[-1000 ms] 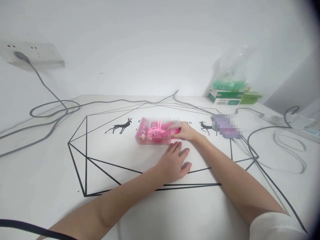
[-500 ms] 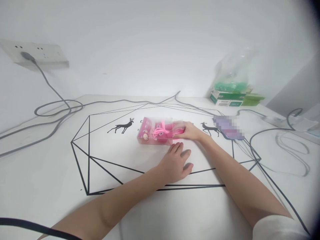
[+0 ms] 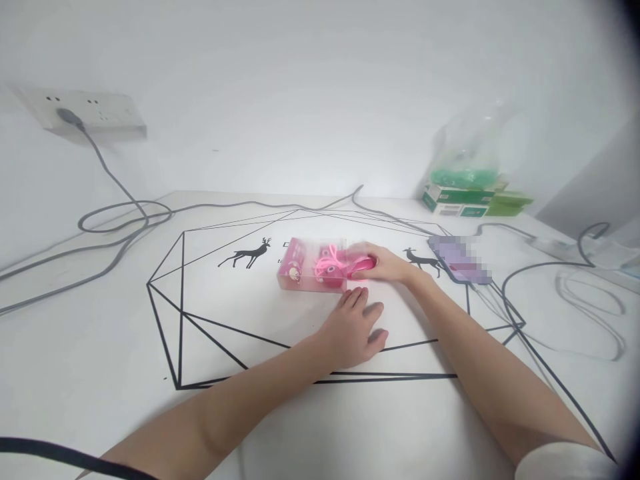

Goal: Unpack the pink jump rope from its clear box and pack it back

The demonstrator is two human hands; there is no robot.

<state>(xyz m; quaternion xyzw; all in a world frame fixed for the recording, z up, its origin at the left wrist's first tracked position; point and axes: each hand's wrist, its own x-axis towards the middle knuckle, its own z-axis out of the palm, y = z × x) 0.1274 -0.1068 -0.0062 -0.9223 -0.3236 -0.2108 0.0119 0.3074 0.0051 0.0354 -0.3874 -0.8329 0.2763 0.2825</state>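
A clear plastic box (image 3: 306, 267) with pink contents lies on the white table (image 3: 100, 373), next to a printed deer. My right hand (image 3: 385, 265) is at the box's right end, fingers closed around a pink piece (image 3: 361, 264) that sticks out of the box there. A pink cord (image 3: 331, 261) loops inside. My left hand (image 3: 353, 327) rests flat on the table just in front of the box, fingers spread, fingertips close to the box's near right corner, holding nothing.
Grey cables (image 3: 120, 217) loop across the table's left from a wall socket strip (image 3: 85, 113). A purple blurred object (image 3: 460, 260) lies right of my hand. Green boxes (image 3: 470, 200) under a clear plastic bag (image 3: 470, 150) stand at back right. More cables (image 3: 590, 300) coil at right.
The pink contents have shifted right inside the box, and the pink piece now shows at the open end under my right fingers. My left hand stays put.
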